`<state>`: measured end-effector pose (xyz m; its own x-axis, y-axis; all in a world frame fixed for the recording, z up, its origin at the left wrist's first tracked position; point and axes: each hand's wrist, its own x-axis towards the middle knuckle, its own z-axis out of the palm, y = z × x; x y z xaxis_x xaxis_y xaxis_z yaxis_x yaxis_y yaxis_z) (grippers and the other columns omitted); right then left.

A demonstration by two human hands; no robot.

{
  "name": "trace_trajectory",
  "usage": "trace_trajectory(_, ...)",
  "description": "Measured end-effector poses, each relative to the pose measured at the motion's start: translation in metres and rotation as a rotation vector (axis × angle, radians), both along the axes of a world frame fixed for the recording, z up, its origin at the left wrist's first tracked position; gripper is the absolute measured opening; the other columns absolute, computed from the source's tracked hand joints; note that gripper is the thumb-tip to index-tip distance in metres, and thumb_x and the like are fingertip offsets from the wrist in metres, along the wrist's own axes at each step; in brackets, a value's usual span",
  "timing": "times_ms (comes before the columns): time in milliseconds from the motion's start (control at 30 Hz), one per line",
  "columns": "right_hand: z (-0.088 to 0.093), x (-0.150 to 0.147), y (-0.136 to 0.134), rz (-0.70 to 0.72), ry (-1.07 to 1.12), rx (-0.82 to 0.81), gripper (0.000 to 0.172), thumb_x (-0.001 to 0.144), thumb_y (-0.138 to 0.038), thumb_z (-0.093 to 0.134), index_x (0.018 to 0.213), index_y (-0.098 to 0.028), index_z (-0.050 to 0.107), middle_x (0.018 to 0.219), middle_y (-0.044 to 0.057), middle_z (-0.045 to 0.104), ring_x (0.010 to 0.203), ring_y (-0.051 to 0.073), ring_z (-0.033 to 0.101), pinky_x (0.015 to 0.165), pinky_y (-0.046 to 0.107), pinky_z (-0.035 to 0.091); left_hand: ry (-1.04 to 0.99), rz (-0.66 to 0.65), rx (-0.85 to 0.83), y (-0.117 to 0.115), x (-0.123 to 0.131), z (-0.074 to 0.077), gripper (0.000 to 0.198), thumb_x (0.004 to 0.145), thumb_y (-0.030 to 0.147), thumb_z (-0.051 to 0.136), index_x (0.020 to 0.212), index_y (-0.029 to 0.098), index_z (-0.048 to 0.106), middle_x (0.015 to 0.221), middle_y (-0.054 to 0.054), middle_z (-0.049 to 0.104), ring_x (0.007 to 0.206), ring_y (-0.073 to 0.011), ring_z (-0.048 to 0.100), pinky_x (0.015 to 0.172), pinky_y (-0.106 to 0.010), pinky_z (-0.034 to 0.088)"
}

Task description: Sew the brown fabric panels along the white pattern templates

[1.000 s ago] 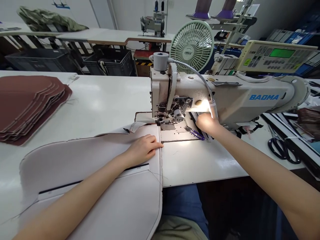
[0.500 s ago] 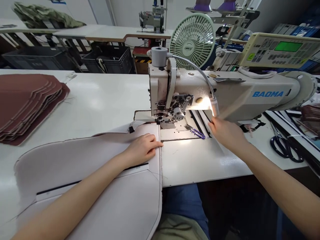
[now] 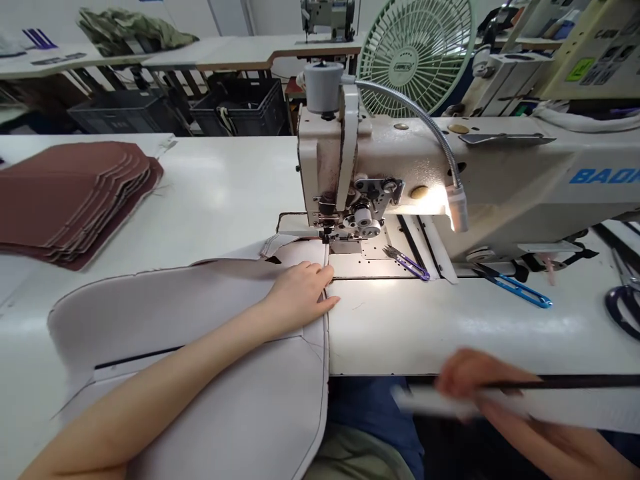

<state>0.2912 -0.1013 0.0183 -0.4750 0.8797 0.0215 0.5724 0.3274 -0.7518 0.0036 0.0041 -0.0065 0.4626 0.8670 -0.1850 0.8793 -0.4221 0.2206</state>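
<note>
My left hand [image 3: 300,297] lies on a pale padded fabric panel [image 3: 250,407], at its right edge just before the sewing machine's [image 3: 325,200] needle area. Its thumb stretches apart from the fingers, over the edge. The panel's top edge runs under the presser foot area, and a black-edged strip [image 3: 135,360] crosses its surface, partly beneath my forearm. Low at the right, my right hand [image 3: 480,380], blurred, is closed around a long white strip with a black edge [image 3: 575,403]. Purple thread snips [image 3: 407,261] rest on the machine bed.
Blue thread snips [image 3: 523,290] and dark-handled scissors [image 3: 625,310] lie to the right. A stack of brown panels [image 3: 65,200] sits at the left. Behind the machine stand a green fan [image 3: 415,60] and grey crates [image 3: 240,107]. A lit lamp [image 3: 456,208] hangs by the machine arm.
My right hand has moved from beside the lamp down to the table's front edge, with the white strip in it. My left thumb has spread from its fingers. The view has shifted and come closer.
</note>
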Motion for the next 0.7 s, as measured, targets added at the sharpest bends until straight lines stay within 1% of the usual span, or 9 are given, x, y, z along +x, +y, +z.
trace_trajectory(33,0.0,-0.013,0.019,0.015,-0.039,0.17,0.024,0.093,-0.024,0.039,0.095,-0.028,0.063,0.098,0.008,0.066,0.084,0.02,0.066,0.069,0.03,0.056,-0.018,0.026,-0.007,-0.001,0.0,0.0,0.014,0.085,0.03,0.056,0.089,0.019,0.049,0.084,-0.003,0.058,0.087,-0.0236,0.054,0.069,-0.033,0.042)
trace_trajectory(67,-0.003,-0.027,0.036,0.05,-0.083,0.391,0.028,0.093,-0.019,0.037,0.104,-0.027,0.062,0.105,0.009,0.065,0.084,0.019,0.066,0.068,0.029,0.056,-0.041,0.057,-0.014,-0.001,0.0,0.001,0.011,0.083,0.025,0.056,0.089,0.019,0.048,0.083,-0.003,0.058,0.086,-0.0231,0.054,0.068,-0.032,0.043)
trace_trajectory(133,-0.019,-0.054,0.065,0.082,-0.097,0.518,0.036,0.093,-0.012,0.036,0.114,-0.025,0.061,0.115,0.011,0.063,0.093,0.021,0.064,0.075,0.033,0.055,-0.083,0.12,-0.011,-0.002,0.0,0.003,0.014,0.079,0.021,0.057,0.088,0.019,0.047,0.082,-0.002,0.056,0.085,-0.0227,0.054,0.067,-0.033,0.044)
trace_trajectory(233,-0.05,-0.087,0.087,0.208,-0.226,0.764,0.037,0.091,-0.002,0.034,0.104,-0.015,0.066,0.097,0.012,0.069,0.093,0.021,0.064,0.076,0.034,0.055,-0.063,0.117,0.041,-0.001,-0.001,0.004,0.013,0.077,0.025,0.057,0.074,0.019,0.046,0.084,-0.005,0.056,0.085,-0.0247,0.053,0.069,-0.036,0.047)
trace_trajectory(300,-0.064,-0.103,0.091,0.268,-0.318,0.912,0.032,0.088,0.002,0.038,0.091,-0.011,0.067,0.09,0.012,0.07,0.088,0.021,0.065,0.071,0.031,0.054,-0.048,0.051,0.109,0.001,-0.001,0.003,0.015,0.076,0.022,0.055,0.065,0.018,0.046,0.099,-0.01,0.059,0.097,-0.0281,0.052,0.079,-0.041,0.048)
trace_trajectory(400,-0.073,-0.115,0.093,0.344,-0.373,0.997,0.029,0.085,0.004,0.042,0.08,-0.011,0.067,0.089,0.014,0.071,0.085,0.021,0.065,0.066,0.03,0.053,-0.105,-0.041,0.116,0.01,-0.004,0.003,0.018,0.073,0.014,0.053,0.057,0.018,0.044,0.123,-0.011,0.056,0.114,-0.0296,0.048,0.092,-0.043,0.046)
trace_trajectory(467,-0.073,-0.12,0.094,0.404,-0.399,1.015,0.029,0.085,0.003,0.042,0.084,-0.009,0.068,0.092,0.016,0.071,0.083,0.022,0.066,0.063,0.031,0.053,-0.187,-0.058,0.021,0.017,-0.01,0.005,0.022,0.072,0.012,0.051,0.055,0.018,0.038,0.122,-0.008,0.059,0.115,-0.0269,0.05,0.093,-0.04,0.046)
trace_trajectory(600,-0.072,-0.126,0.099,0.485,-0.407,1.041,0.029,0.083,0.0,0.044,0.098,-0.003,0.069,0.105,0.021,0.07,0.089,0.026,0.067,0.064,0.035,0.053,-0.4,0.062,-0.173,0.028,-0.025,0.012,0.019,0.071,0.013,0.045,0.057,0.019,0.033,0.127,-0.004,0.06,0.118,-0.0237,0.051,0.096,-0.038,0.045)
trace_trajectory(700,-0.074,-0.13,0.102,0.473,-0.378,1.042,0.03,0.083,-0.002,0.045,0.102,0.001,0.069,0.105,0.023,0.069,0.096,0.03,0.067,0.065,0.037,0.054,-0.464,0.14,-0.256,0.03,-0.03,0.016,0.016,0.068,0.013,0.041,0.059,0.02,0.03,0.13,-0.004,0.057,0.124,-0.0239,0.047,0.102,-0.04,0.041)
